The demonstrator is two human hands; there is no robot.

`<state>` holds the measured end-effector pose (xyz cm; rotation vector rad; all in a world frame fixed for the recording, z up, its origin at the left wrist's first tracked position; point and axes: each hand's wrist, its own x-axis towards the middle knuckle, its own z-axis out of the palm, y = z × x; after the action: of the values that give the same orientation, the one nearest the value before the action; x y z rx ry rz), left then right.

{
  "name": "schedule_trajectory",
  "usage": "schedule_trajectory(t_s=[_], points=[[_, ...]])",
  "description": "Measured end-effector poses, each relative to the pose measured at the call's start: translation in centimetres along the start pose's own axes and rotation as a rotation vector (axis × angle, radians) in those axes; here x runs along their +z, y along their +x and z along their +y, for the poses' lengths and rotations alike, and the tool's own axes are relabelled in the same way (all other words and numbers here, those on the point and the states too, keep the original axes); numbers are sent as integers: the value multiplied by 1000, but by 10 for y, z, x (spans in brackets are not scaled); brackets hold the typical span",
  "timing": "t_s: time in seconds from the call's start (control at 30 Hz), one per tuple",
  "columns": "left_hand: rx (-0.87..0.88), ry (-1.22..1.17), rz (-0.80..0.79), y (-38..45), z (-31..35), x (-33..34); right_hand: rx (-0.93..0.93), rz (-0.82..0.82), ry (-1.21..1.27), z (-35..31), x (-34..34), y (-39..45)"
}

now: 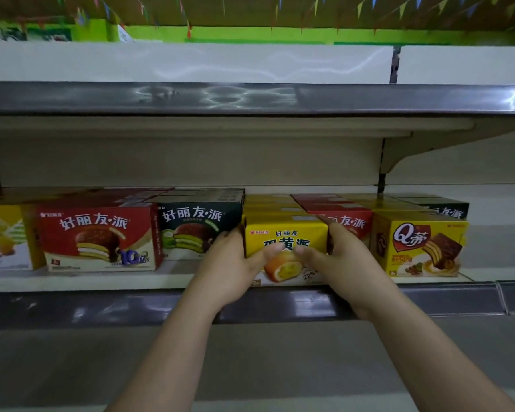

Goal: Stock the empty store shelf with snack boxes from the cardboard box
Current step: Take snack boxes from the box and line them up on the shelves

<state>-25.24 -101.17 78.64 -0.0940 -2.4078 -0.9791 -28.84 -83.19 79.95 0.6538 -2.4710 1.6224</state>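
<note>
Both hands grip a yellow cardboard snack box [286, 233] at the white metal shelf's [101, 281] front edge. The left hand [235, 269] and right hand [342, 263] curl fingers round its sides, thumbs across its face, between a dark green snack box [197, 224] and a red one [348, 221].

Scene is dimly and unevenly lit; light comes from above, w/ rippled white reflections seen on the glossy dark front edge of the upper shelf [250, 98] and on the white panel behind it. Softer glare patches are seen on the lower shelf's price rail [101, 310]. The space under the upper shelf is shaded, so box tops are dulled. Colours are muted, w/ slight noise. Wide-angle distortion is noted: shelf lines bow and slant toward the edges, esp. at right. The far-left yellow box [3, 236] is smeared and soft. The hands [229, 263] are slightly blurred, fingertips indistinct. Top background bunting is out of focus.
</note>
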Motion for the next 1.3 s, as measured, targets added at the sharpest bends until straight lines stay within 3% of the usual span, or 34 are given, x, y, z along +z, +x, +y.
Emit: schedule_trajectory(t_s=[0.3, 0.6, 0.87, 1.03, 1.3], points=[[-20, -69, -4, -2, 0, -3, -15, -32, -53, -4, 1, -3], [-76, 15, -29, -1, -3, -2, -61, -29, -196, -7, 3, -5], [-213, 117, -9, -5, 12, -5, -23, 26, -96, -6, 4, -4], [-221, 91, 247, -46, 29, -10, -100, 105, 11, 1, 7, -14], [-334, 398, 237, -142, 28, -43, -295, 339, 166, -4, 28, -48]])
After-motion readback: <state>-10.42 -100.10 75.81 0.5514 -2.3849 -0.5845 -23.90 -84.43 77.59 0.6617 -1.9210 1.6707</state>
